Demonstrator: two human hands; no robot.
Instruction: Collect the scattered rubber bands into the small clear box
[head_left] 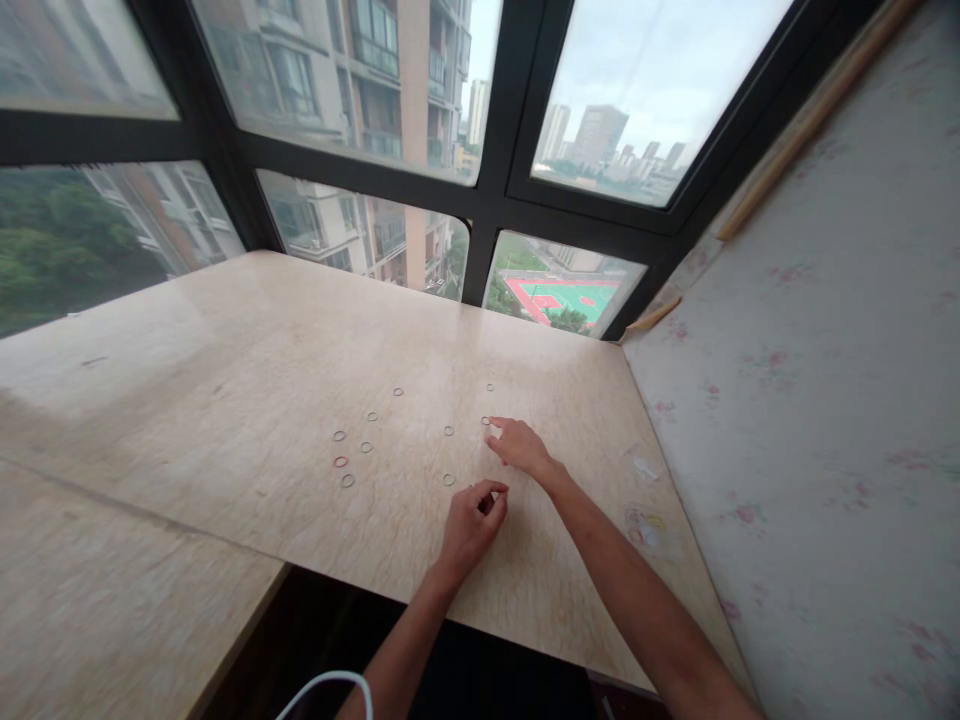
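Note:
My right hand (521, 447) reaches over the pale stone sill, its index fingertip at the edge of a thin grey ring (486, 421). Thumb and index finger are apart there. Closer to me, my left hand (472, 525) is closed, thumb and fingertips together; what they hold, if anything, is too small to make out. Just beyond it lies another grey ring (448, 480), with a second ring (449, 431) farther back. One more small ring (490, 387) rests beyond my right hand. To the left, several grey rings and a red ring (341, 462) lie flat and spread out.
Small clear plastic bags (645, 525), with some coloured bits in them, lie by the papered wall (810, 430) on the right. Dark-framed windows (487, 210) bound the sill (225, 400) at the back. A white cable (330, 676) loops at the bottom, near my left forearm.

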